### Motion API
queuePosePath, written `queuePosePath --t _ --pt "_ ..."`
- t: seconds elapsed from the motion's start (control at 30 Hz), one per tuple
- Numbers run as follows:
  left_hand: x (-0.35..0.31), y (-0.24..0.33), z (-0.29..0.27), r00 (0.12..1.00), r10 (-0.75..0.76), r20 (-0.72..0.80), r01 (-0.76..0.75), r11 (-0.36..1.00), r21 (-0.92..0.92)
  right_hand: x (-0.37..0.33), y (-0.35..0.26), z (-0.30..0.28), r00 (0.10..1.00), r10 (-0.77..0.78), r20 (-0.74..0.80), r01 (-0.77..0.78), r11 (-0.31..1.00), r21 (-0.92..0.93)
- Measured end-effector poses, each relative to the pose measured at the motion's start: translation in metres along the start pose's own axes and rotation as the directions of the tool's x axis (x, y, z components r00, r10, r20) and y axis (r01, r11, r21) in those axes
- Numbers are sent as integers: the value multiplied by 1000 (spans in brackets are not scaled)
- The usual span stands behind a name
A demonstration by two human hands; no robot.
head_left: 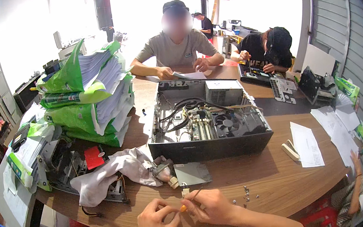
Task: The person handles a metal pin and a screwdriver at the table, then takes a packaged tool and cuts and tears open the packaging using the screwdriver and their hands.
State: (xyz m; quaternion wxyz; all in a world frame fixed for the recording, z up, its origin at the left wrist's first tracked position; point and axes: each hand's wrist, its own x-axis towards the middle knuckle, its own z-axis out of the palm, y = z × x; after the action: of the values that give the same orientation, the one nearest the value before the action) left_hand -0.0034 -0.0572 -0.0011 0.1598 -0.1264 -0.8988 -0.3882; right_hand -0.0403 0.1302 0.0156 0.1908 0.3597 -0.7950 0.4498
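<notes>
Head view: printed sheet [307, 144] beyond right hand [212, 207]

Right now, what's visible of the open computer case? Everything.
The computer case lies flat on the wooden table, its upper side open. The near outer panel is black, the inner walls metallic grey. Inside: a pale boxy unit on the far side, a black fan, dark looped cables. Neither the left hand nor the right hand touches it.

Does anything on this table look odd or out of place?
Perhaps: small loose screws lie scattered on the tabletop near the right hand, in no container, and a crumpled cloth lies bunched beside the open computer case. No spill is apparent.
</notes>
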Motion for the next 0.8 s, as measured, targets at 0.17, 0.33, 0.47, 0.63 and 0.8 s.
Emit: queuePosePath --t 0.17,0.33,0.47,0.63,0.8 --pt "-2 -1 0 1000 2 -7 -2 1000 12 -1 3 4 1000 23 -20 -21 995 96" --pt "-2 -4 2 999 37 -17 -36 999 11 -4 5 0 999 -25 -30 25 1000 7" --pt "-1 -1 -1 1000 12 -1 -12 999 34 -1 6 2 999 -14 34 14 1000 -14" --pt "0 1 0 1000 17 4 -17 1000 -8 -2 4 0 1000 12 16 -12 1000 -6" --pt "2 2 -4 1000 22 -7 -22 1000 10 3 1 2 997 71 34 -72 997 32"
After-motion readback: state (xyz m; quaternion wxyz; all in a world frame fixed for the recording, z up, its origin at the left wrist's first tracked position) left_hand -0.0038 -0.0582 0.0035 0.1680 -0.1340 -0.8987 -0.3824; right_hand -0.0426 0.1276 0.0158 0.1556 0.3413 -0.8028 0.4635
